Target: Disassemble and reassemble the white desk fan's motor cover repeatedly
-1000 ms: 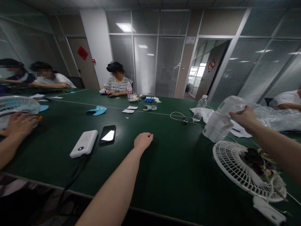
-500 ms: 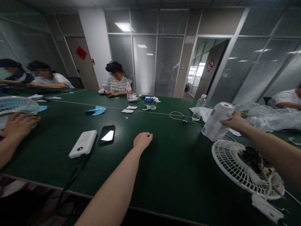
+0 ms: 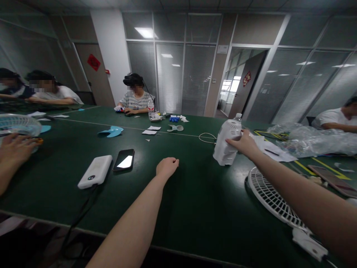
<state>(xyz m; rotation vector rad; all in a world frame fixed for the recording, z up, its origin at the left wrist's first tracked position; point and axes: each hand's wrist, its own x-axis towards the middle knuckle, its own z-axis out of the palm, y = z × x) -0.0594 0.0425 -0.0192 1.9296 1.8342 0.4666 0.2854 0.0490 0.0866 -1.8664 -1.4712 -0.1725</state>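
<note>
Green tabletop (image 3: 198, 208), smooth w/ dull sheen; glass partition (image 3: 170, 89) at 12 o'clock. R hand (image 3: 243, 144) at 3 o'clock is clasped round a white housing (image 3: 225, 144) — prob. best held near upright, w/ even, gentle pressure. Its shell looks like hard plastic: rounded, vented top. L hand (image 3: 167, 167), near centre — loose fist, contents can't tell. Ribbed fan guard (image 3: 272, 200), 4 o'clock.

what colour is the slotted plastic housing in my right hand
The slotted plastic housing in your right hand is white, clearest in the head view.
</note>
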